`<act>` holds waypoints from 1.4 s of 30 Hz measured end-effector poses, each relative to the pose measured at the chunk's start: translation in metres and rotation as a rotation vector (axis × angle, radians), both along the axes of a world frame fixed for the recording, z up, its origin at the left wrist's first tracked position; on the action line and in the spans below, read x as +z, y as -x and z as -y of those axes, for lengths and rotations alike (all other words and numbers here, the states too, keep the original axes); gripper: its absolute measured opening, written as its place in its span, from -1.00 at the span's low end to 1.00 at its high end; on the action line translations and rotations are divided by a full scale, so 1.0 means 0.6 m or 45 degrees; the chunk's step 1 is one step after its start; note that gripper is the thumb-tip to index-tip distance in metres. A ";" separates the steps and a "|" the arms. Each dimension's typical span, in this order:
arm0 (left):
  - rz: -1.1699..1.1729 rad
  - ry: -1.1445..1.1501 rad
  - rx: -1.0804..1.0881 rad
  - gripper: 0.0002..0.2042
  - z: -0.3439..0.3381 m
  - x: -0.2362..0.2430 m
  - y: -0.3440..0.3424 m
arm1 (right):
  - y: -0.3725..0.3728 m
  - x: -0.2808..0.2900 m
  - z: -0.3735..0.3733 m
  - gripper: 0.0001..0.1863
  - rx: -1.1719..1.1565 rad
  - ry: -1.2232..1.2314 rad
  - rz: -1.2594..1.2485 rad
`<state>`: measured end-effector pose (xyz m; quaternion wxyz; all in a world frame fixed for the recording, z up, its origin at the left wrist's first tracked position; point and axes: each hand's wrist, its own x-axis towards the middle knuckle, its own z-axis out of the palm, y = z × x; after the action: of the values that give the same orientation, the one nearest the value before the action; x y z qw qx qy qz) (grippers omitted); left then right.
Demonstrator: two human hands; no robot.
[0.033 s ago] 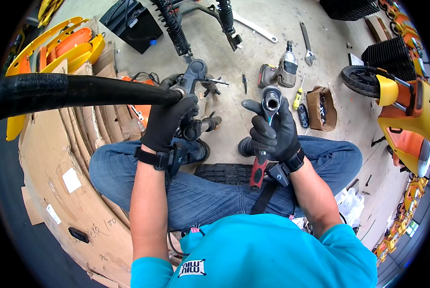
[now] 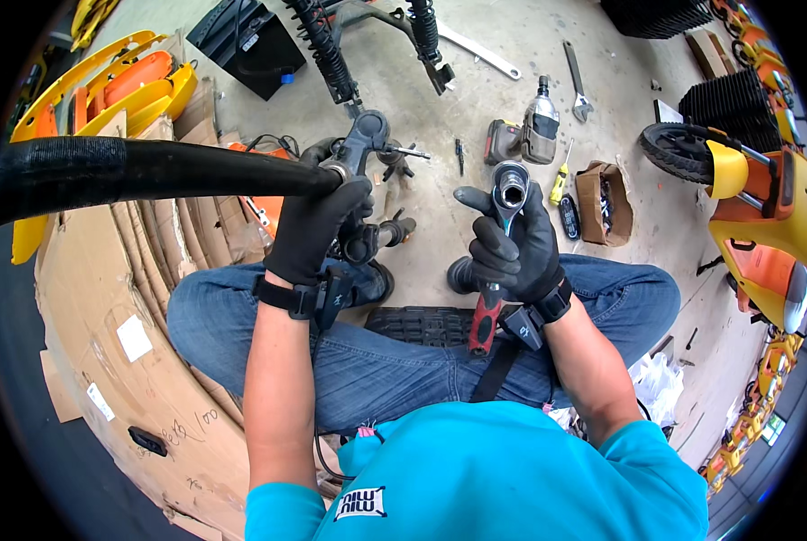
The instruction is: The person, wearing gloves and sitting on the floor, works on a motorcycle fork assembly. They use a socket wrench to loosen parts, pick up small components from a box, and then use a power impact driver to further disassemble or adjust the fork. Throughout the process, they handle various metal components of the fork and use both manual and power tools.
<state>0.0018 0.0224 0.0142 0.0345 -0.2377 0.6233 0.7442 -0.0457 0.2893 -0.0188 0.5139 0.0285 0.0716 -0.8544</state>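
My gloved left hand (image 2: 320,230) is closed round the end of a thick black tube (image 2: 196,171), where it meets a dark metal clamp-like bracket (image 2: 366,135). Two coil-spring shock absorbers (image 2: 320,45) rise beyond the bracket. In my gloved right hand (image 2: 521,248) is a ratchet wrench (image 2: 486,320) with a red and black handle. Its round head carries a socket (image 2: 512,189), whose opening faces up. The right thumb points left, away from the wrench. Wrench and bracket are apart. My left fingers are partly hidden behind the tube and bracket.
On the floor ahead lie a cordless impact driver (image 2: 522,131), an adjustable wrench (image 2: 577,86), a yellow screwdriver (image 2: 560,176) and an open small-parts box (image 2: 604,203). Cardboard sheets (image 2: 106,298) are stacked left. A black battery-like box (image 2: 246,50) stands far left, a yellow wheeled vehicle (image 2: 755,198) right.
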 end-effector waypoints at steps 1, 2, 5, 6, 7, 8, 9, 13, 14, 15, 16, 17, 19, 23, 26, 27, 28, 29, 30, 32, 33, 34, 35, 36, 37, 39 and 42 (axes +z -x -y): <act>-0.002 0.007 -0.005 -0.81 0.000 -0.001 -0.001 | -0.001 -0.001 0.001 -0.11 -0.003 0.005 0.015; -0.004 0.014 -0.010 -0.80 0.000 -0.002 -0.001 | -0.001 -0.001 0.001 -0.11 -0.005 0.009 0.029; 0.006 0.007 -0.026 -0.75 0.003 -0.015 0.001 | 0.000 -0.003 -0.004 -0.12 0.003 -0.004 0.036; 0.014 0.004 -0.031 -0.72 0.006 -0.018 0.000 | 0.000 -0.003 -0.004 -0.14 -0.004 -0.003 0.027; -0.008 0.004 -0.021 -0.70 0.006 -0.018 0.000 | -0.001 -0.004 -0.003 -0.16 -0.010 -0.002 0.017; -0.031 0.005 -0.012 -0.68 0.005 -0.017 0.000 | -0.002 -0.004 -0.003 -0.17 -0.016 -0.001 0.008; -0.053 0.006 -0.003 -0.65 0.004 -0.017 -0.001 | -0.003 -0.004 -0.004 -0.14 -0.012 -0.025 0.006; -0.128 0.039 -0.043 -0.55 0.008 -0.026 -0.002 | -0.003 0.006 -0.004 -0.06 -0.016 -0.065 0.021; -0.121 0.049 -0.064 -0.53 0.011 -0.027 -0.003 | -0.003 0.006 -0.003 -0.06 -0.013 -0.062 0.026; -0.117 0.054 -0.091 -0.51 0.013 -0.028 -0.002 | -0.002 0.006 -0.003 -0.06 -0.016 -0.063 0.027; -0.105 0.060 -0.102 -0.50 0.015 -0.032 -0.002 | -0.003 0.006 -0.003 -0.09 -0.021 -0.090 -0.003; -0.094 0.065 -0.114 -0.48 0.017 -0.037 -0.002 | -0.002 0.009 -0.002 -0.11 -0.035 -0.136 -0.015; -0.105 0.079 -0.100 -0.48 0.017 -0.036 -0.001 | 0.002 0.011 0.001 -0.13 -0.075 -0.221 -0.036; -0.050 0.028 -0.052 -0.51 0.009 -0.022 -0.001 | 0.012 -0.027 -0.006 -0.21 -0.202 -0.468 -0.045; -0.040 -0.009 -0.044 -0.45 0.010 -0.018 0.000 | 0.010 -0.038 -0.012 -0.28 -0.261 -0.694 -0.044; -0.057 -0.012 -0.039 -0.42 0.009 -0.018 -0.001 | 0.008 -0.037 -0.010 -0.29 -0.263 -0.763 -0.045; -0.046 0.006 -0.045 -0.41 0.008 -0.017 0.000 | 0.006 -0.033 -0.006 -0.29 -0.265 -0.831 -0.045; -0.036 0.023 -0.051 -0.40 0.008 -0.016 0.002 | 0.004 -0.032 -0.002 -0.29 -0.266 -0.900 -0.045; -0.025 0.040 -0.058 -0.39 0.007 -0.015 0.002 | 0.001 -0.034 0.002 -0.31 -0.270 -0.939 -0.047; 0.025 0.043 -0.066 -0.38 0.010 -0.016 0.000 | -0.002 -0.028 0.013 -0.32 -0.266 -0.966 -0.041; 0.048 0.043 -0.071 -0.37 0.011 -0.018 0.000 | -0.002 -0.026 0.015 -0.32 -0.265 -0.981 -0.039; 0.055 0.023 -0.068 -0.37 0.010 -0.018 0.000 | -0.002 -0.033 0.014 -0.34 -0.272 -0.937 -0.042; 0.063 0.003 -0.066 -0.37 0.010 -0.018 -0.001 | -0.003 -0.034 0.016 -0.35 -0.277 -0.953 -0.062; 0.068 -0.016 -0.060 -0.37 0.010 -0.018 -0.001 | -0.004 -0.032 0.020 -0.35 -0.279 -0.969 -0.083; 0.069 -0.018 -0.058 -0.37 0.010 -0.018 -0.002 | -0.005 -0.031 0.023 -0.35 -0.281 -0.985 -0.105; 0.069 -0.020 -0.050 -0.38 0.011 -0.018 -0.002 | -0.004 -0.035 0.025 -0.34 -0.276 -0.940 -0.113; 0.068 0.006 -0.061 -0.41 0.011 -0.016 -0.001 | -0.006 -0.033 0.037 -0.32 -0.271 -0.912 -0.148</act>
<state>0.0022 0.0161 0.0043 0.0682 -0.2426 0.6294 0.7351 -0.0423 0.2672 -0.0386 0.3749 0.1652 0.3916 -0.8239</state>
